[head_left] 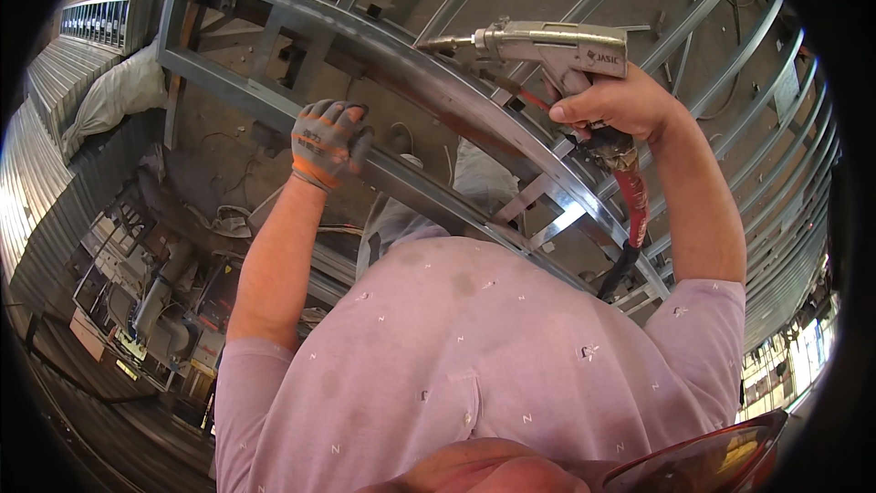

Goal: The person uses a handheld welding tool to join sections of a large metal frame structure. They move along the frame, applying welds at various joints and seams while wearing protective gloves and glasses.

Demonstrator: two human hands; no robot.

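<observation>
**Steel frame gripped, welding gun raised over it**

Steel fills the view. The gloved fingers (339,119) of the left hand (327,141) curl tight around a grey metal bar (401,173) of the frame, the grey and orange glove closed on its edge. The bare fingers (584,110) of the right hand (613,102) wrap the grip of a pistol-shaped welding gun (547,44), holding it firmly with the nozzle pointing left, just above the curved rail (401,64) of the frame and apparently not touching it. A red-sheathed cable (633,201) hangs from the gun's handle past the wrist and down across the bars.

Farther out, more parallel steel rails (766,128) sweep off to the right, corrugated sheets (46,164) lie at the left, and machinery (155,301) stands on the floor below.

Judging by this, the main risk is to the ungloved right hand: sparks or a hot rail could burn it. The dangling cable could also snag on a bar and jerk the nozzle off line.
</observation>
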